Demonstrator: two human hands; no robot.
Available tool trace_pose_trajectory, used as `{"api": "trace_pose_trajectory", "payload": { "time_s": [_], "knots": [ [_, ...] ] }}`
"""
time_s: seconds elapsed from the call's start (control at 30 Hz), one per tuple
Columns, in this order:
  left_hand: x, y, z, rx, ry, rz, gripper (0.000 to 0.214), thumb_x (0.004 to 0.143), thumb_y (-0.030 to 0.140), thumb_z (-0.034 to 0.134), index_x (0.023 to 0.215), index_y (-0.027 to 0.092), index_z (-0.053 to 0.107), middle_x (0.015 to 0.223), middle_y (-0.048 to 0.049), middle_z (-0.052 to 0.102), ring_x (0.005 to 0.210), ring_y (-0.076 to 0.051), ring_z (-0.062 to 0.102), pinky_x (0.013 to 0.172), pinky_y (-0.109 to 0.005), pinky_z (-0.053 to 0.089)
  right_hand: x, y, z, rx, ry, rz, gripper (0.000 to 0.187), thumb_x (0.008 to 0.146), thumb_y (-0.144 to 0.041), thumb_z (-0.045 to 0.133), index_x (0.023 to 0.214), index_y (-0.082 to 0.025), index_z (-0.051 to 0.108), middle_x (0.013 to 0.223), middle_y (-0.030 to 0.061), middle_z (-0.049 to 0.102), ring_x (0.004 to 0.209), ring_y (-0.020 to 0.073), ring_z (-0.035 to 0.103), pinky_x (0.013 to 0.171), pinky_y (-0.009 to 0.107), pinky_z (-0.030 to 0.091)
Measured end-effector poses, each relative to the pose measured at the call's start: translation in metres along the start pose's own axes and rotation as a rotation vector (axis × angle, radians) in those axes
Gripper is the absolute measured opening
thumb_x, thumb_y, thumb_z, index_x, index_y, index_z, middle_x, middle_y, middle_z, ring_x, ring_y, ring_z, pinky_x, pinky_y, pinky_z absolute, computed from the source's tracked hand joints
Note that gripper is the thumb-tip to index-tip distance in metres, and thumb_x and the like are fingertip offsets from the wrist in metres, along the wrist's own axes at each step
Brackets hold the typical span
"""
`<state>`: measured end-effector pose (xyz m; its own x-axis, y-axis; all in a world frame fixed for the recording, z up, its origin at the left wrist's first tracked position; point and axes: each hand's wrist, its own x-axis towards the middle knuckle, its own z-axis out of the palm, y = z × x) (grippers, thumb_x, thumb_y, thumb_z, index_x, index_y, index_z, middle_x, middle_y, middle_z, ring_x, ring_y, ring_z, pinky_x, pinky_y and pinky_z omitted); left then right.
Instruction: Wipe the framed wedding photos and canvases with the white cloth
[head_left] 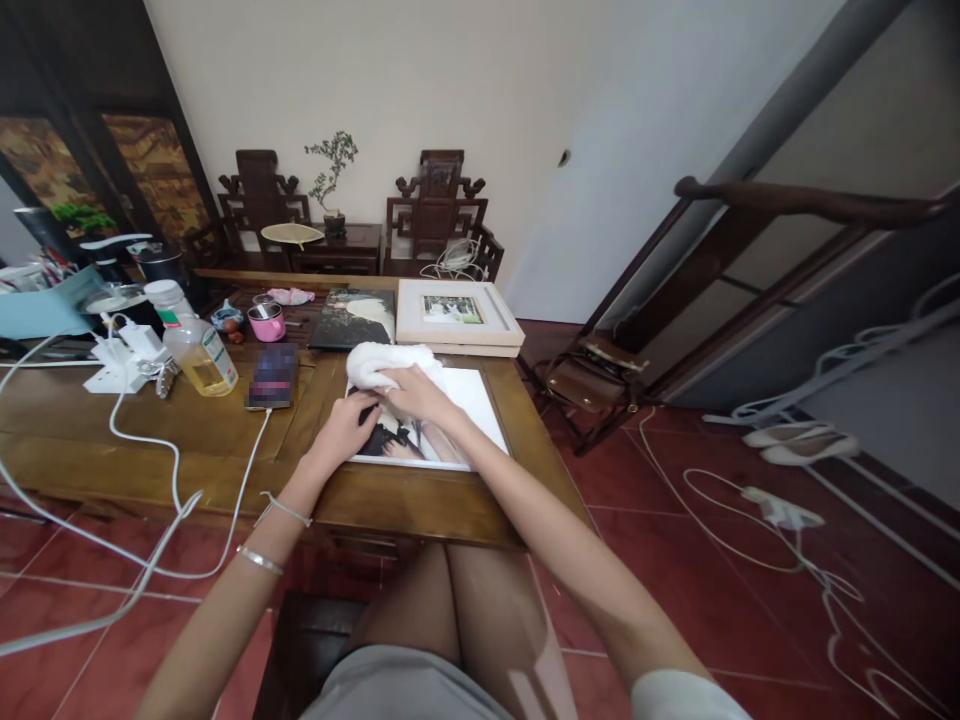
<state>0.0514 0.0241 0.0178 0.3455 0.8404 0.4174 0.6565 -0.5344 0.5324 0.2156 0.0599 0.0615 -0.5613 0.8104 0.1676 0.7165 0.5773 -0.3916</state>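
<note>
A photo panel (pixel 480 420) with a picture of people in dark and white clothing lies flat on the wooden table near its front edge. My right hand (pixel 416 393) presses a bunched white cloth (pixel 386 362) onto the panel's upper left part, fingers bent over the cloth. At the panel's left edge rests my left hand (pixel 345 425), its thumb and fingers apart, touching the picture close to the cloth. Both hands cover part of the picture.
Behind the panel lie a dark photo board (pixel 352 318) and a framed photo on a pale box (pixel 459 325). To the left are a phone (pixel 271 378) on a charging cable, a bottle of yellow liquid (pixel 202 350), a pink cup (pixel 266 322) and a power strip (pixel 124 360).
</note>
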Motion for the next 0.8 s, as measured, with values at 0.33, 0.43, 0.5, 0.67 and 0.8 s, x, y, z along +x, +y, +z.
{"api": "trace_pose_trajectory", "payload": {
  "time_s": [0.33, 0.43, 0.5, 0.67, 0.8],
  "knots": [
    [-0.002, -0.002, 0.005, 0.006, 0.025, 0.008, 0.037, 0.090, 0.024, 0.047, 0.123, 0.017, 0.063, 0.132, -0.0075, 0.059, 0.129, -0.023, 0.049, 0.112, -0.041, 0.037, -0.088, 0.082, -0.029, -0.053, 0.112, 0.150, 0.034, 0.084, -0.016, 0.044, 0.108, -0.017, 0.068, 0.128, 0.0118, 0.062, 0.130, 0.0320, 0.045, 0.110, 0.056, 0.024],
    [-0.001, -0.002, 0.005, 0.011, 0.028, -0.008, 0.037, 0.089, 0.024, 0.048, 0.122, 0.015, 0.064, 0.131, -0.0091, 0.060, 0.130, -0.024, 0.049, 0.112, -0.040, 0.037, -0.125, 0.062, -0.019, -0.079, 0.083, 0.050, 0.035, 0.076, -0.011, 0.047, 0.104, -0.014, 0.068, 0.143, 0.0170, 0.047, 0.139, 0.0338, 0.031, 0.111, 0.063, 0.014],
    [-0.001, -0.002, 0.005, 0.007, 0.032, -0.016, 0.037, 0.089, 0.025, 0.048, 0.121, 0.016, 0.064, 0.132, -0.0088, 0.060, 0.130, -0.024, 0.049, 0.112, -0.040, 0.037, -0.151, 0.040, -0.014, -0.076, 0.046, -0.042, 0.038, 0.070, -0.007, 0.046, 0.101, -0.016, 0.068, 0.149, 0.0151, 0.039, 0.141, 0.0327, 0.024, 0.113, 0.063, 0.011],
    [-0.001, -0.002, 0.004, 0.012, 0.017, 0.004, 0.039, 0.090, 0.024, 0.047, 0.126, 0.014, 0.060, 0.136, -0.0101, 0.055, 0.133, -0.023, 0.045, 0.113, -0.039, 0.035, -0.188, 0.002, -0.016, -0.048, -0.086, -0.210, 0.048, 0.060, -0.002, 0.043, 0.096, -0.021, 0.069, 0.146, 0.0054, 0.044, 0.145, 0.0286, 0.012, 0.114, 0.064, 0.003],
    [-0.002, -0.002, 0.003, 0.038, -0.013, 0.010, 0.041, 0.091, 0.024, 0.045, 0.129, 0.014, 0.058, 0.140, -0.0105, 0.050, 0.136, -0.023, 0.039, 0.114, -0.042, 0.032, -0.170, 0.025, -0.017, -0.054, -0.040, -0.190, 0.037, 0.066, -0.005, 0.046, 0.092, -0.018, 0.069, 0.149, 0.0113, 0.039, 0.143, 0.0301, 0.021, 0.114, 0.061, 0.008]
  ]
}}
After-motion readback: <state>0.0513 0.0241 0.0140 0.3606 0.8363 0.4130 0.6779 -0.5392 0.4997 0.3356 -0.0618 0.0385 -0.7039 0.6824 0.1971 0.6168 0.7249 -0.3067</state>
